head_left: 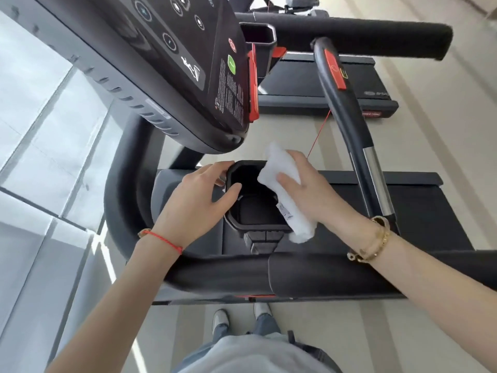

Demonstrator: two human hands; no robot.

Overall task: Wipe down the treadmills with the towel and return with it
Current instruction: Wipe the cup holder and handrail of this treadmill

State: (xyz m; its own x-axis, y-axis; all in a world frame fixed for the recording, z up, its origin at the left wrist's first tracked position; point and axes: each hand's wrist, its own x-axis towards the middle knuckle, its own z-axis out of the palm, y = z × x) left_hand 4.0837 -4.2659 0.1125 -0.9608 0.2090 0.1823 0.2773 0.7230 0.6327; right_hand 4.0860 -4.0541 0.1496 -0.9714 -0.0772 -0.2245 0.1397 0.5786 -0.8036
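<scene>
Towel (285,189) sits folded in your right hand (309,189), fingers curled over it and thumb across its top, draped on the right rim of the cup holder (255,224) — its lower end hangs past the holder's near corner. Your left hand (199,200) rests on the holder's left rim, fingers relaxed, thumb at the opening's edge, holding nothing. Room is tight: the console (172,63) overhangs just above and beyond the holder, and the handrail (242,275) crosses under both forearms. To your right a curved grip bar (349,125) rises close beside the towel hand — a red cord (318,134) runs down just past it. A second treadmill (322,82) stands beyond.
</scene>
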